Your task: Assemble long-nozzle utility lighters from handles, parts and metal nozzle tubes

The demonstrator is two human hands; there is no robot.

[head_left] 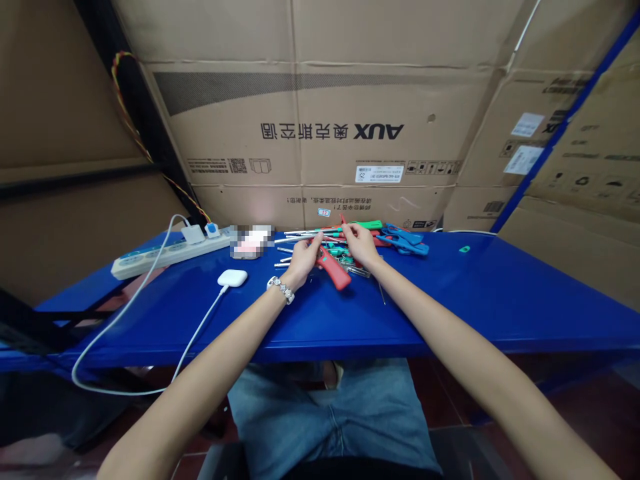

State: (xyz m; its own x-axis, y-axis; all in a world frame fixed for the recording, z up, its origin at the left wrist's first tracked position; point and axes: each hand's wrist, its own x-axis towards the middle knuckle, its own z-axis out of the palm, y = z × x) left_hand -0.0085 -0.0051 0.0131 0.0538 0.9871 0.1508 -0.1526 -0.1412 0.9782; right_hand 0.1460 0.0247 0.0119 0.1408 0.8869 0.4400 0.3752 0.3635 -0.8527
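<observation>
My left hand (pixel 303 261), with a bracelet at the wrist, is closed on a red plastic handle (pixel 336 270), which looks like the body of a long-reach lighter. The handle's wide end points toward me, with a small green spot on its side. My right hand (pixel 361 244) is closed just to the right, over the pile; a thin red piece (pixel 343 219) sticks up at its fingertips. Under and around both hands lie several metal tubes (pixel 295 235), small green parts (pixel 341 252) and a green handle (pixel 369 225). My fingers partly hide the pile.
Blue handles (pixel 406 240) lie right of the pile on the blue table (pixel 465 293). Leftward are a white earbud case (pixel 233 278) on a cable, a blurred-out object (pixel 251 241) and a power strip (pixel 173 253). Cardboard (pixel 330 93) stands behind, and a small green piece (pixel 465 249) lies far right.
</observation>
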